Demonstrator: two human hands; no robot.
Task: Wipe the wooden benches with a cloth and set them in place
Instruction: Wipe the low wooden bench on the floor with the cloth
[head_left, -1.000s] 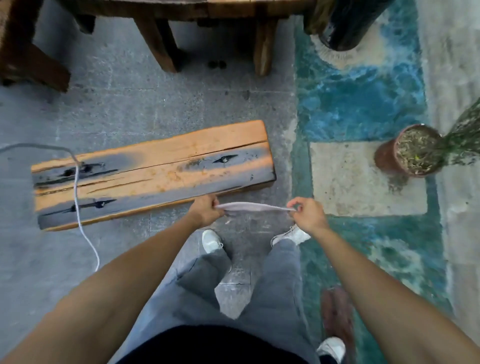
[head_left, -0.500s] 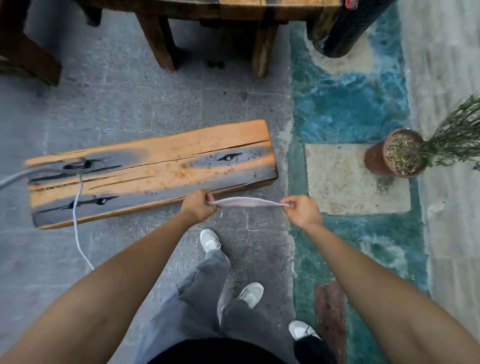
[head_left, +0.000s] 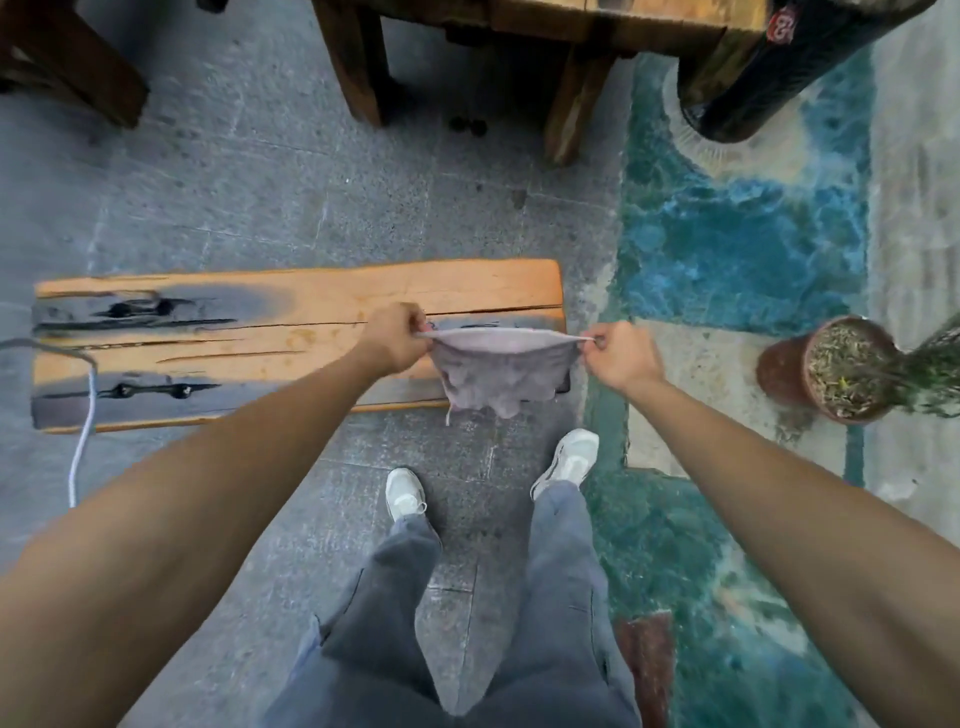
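Bench (head_left: 291, 338) lies crosswise on the floor (head_left: 234, 197), top up, right end just ahead of the feet. Cloth (head_left: 501, 374) hangs stretched over that right end, not yet flat on the wood. Left hand (head_left: 392, 338) and right hand (head_left: 621, 356) fingers each pinch a top corner. Suggest: lower it flat at the right end, wipe along the grain toward the left end, work the dark cracks.

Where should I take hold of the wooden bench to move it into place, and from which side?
Probably at its two short ends, one hand on each, coming from the near long side by the feet. The wooden bench is a long, flat plank lying across the view. Both ends are free. First the left hand and right hand must release the cloth.
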